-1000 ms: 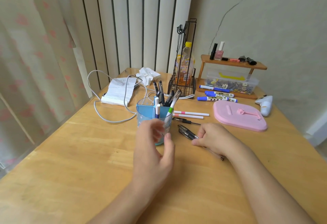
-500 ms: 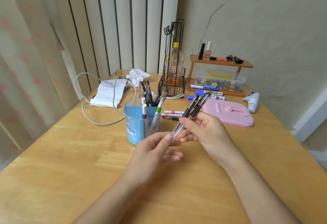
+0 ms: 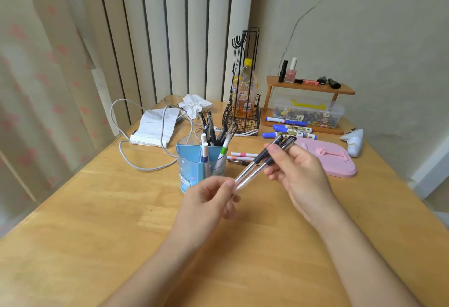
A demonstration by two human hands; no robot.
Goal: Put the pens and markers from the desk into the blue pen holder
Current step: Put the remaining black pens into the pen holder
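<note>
The pens (image 3: 261,163), two or perhaps three clear-barrelled ones with black grips and caps, were held as a loose bundle above the desk (image 3: 73,221), just right of the holder (image 3: 192,161) and tilted with the caps up and away. The right hand (image 3: 298,173) pinched them at the black grips between thumb and fingers. The left hand (image 3: 206,200) touched the lower clear ends with its fingertips, apparently squaring them up; whether it truly gripped them could not be told.

The likeliest slip, as I judged it, was one pen sliding out of the bundle, since the smooth barrels lay side by side and were clamped at one spot only. A second risk lay at the holder: its rear section was already crowded with upright pens leaning outward, so the bundle could snag on them or nudge the light plastic cup over.

Still on the desk beyond the holder were two pink-banded white markers (image 3: 244,155), a dark pen (image 3: 239,162) beside them, and three blue-capped markers (image 3: 289,128) near the pink board (image 3: 340,163).
</note>
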